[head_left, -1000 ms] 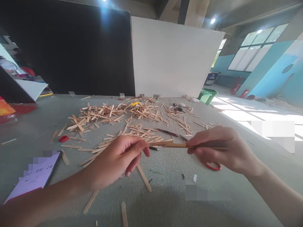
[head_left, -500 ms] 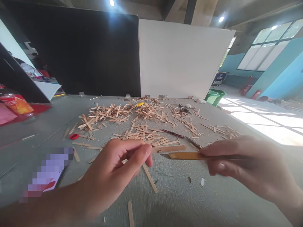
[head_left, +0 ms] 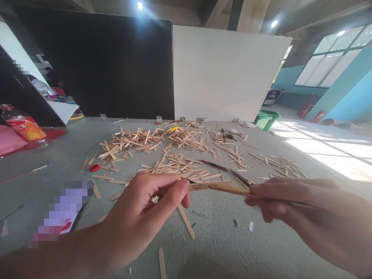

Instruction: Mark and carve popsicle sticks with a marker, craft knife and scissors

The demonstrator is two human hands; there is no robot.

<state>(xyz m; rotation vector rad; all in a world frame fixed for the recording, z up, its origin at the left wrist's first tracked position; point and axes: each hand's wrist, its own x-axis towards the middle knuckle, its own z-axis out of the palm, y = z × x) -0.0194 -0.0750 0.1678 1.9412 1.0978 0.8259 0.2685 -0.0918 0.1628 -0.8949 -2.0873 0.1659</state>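
My left hand is closed in a pinch on the end of a flat wooden stick with a small drawn mark on it. My right hand is closed round a thin knife-like tool with a tan handle. Its tip lies against the stick between the two hands. Both hands hover just above the grey table.
Heaps of cut wooden sticks cover the table's middle and back. Loose sticks lie under my hands. A phone lies at the left, a red ring beyond it. A dark pen lies ahead. Black and white boards stand behind.
The tool in my right hand has moved left and now meets the stick in my left hand; half a second ago they were apart. The camera view has shifted slightly.
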